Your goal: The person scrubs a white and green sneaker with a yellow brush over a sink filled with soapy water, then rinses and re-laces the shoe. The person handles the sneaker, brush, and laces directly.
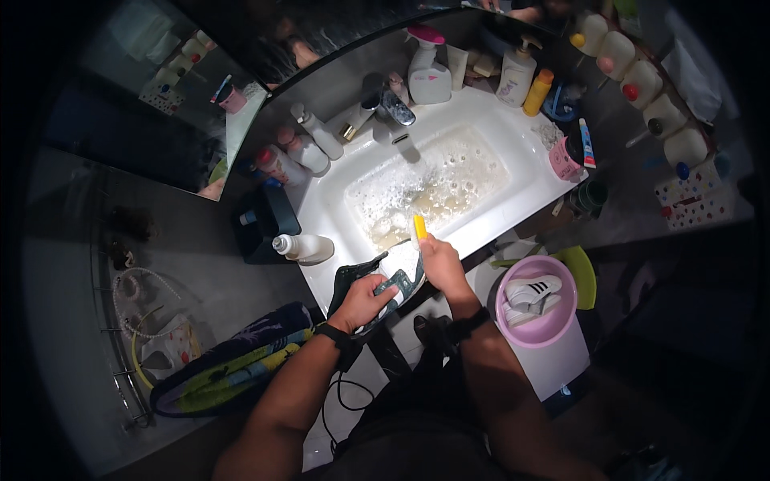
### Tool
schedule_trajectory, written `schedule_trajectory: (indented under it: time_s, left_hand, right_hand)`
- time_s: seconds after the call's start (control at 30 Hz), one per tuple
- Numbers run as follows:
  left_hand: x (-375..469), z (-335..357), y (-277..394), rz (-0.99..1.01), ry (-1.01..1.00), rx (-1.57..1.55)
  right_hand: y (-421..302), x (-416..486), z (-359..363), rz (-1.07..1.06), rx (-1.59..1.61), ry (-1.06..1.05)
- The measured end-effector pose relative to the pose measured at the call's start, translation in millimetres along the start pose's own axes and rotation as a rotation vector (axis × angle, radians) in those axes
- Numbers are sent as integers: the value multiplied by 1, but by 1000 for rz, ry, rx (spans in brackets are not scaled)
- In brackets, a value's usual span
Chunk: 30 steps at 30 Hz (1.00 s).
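Observation:
My left hand (365, 302) grips a dark green and white shoe (404, 278) at the front edge of a white washbasin (523, 198). In my right hand (443, 263) is a brush with a yellow back (420, 227) and pale bristles, held upright against the shoe's white part. Soapy, murky water (439, 180) with foam fills the basin's bowl, just beyond the shoe. A chrome faucet (397, 108) stands at the basin's back rim. Part of the shoe is hidden under my left hand.
Several pump bottles and a spray bottle (430, 81) line the rim. A white bottle (305, 248) stands at the near left corner. At the right, a pink basin (536, 337) holds white sneakers (532, 294). Towels (240, 367) hang at the lower left.

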State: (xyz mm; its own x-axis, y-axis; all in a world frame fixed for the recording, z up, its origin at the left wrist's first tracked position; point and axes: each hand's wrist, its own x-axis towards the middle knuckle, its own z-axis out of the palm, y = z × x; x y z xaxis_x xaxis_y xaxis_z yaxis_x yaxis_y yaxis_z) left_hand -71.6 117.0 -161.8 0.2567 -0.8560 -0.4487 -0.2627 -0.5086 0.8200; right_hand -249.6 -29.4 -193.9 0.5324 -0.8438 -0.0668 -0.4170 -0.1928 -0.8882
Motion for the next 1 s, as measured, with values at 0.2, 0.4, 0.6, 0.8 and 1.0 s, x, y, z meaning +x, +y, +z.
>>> schedule_trajectory:
  time_s: [0.2, 0.4, 0.6, 0.8, 1.0]
  left_hand:
    - [-1, -1, 8, 78, 17, 150]
    - [-2, 1, 4, 101, 16, 109]
    - [-6, -5, 10, 60, -39, 99]
    - [-6, -8, 16, 115, -15, 148]
    - [-5, -10, 20, 135, -20, 151]
  right_hand:
    - [1, -62, -16, 322, 3, -114]
    - [2, 8, -30, 109, 50, -83]
    - [13, -4, -65, 218, -106, -368]
    - [24, 7, -71, 265, -24, -299]
    - [13, 112, -63, 258, -219, -723]
